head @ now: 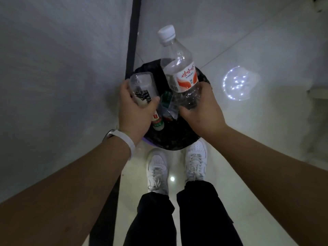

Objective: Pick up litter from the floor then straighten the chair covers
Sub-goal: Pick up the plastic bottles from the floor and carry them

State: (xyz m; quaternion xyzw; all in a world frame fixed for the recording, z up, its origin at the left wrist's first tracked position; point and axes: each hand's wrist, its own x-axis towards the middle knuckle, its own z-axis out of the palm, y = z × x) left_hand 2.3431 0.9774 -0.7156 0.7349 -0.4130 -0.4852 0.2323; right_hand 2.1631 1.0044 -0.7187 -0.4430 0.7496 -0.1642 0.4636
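My right hand [204,110] grips the base of a clear plastic bottle [179,61] with a white cap and a red-and-white label, its neck pointing away from me. My left hand [134,110] holds a clear plastic cup [142,86] with a dark pattern. Both are held over a round bin lined with a black bag [177,139]. Inside the bin lie a small white bottle with a green-and-red label [157,123] and crumpled green-labelled plastic [167,103].
The bin stands on a pale tiled floor [266,50] beside a grey wall [53,68] with a dark vertical strip [132,41]. My white shoes [158,171] stand just behind the bin. A bright light reflection [237,84] shines on the floor to the right.
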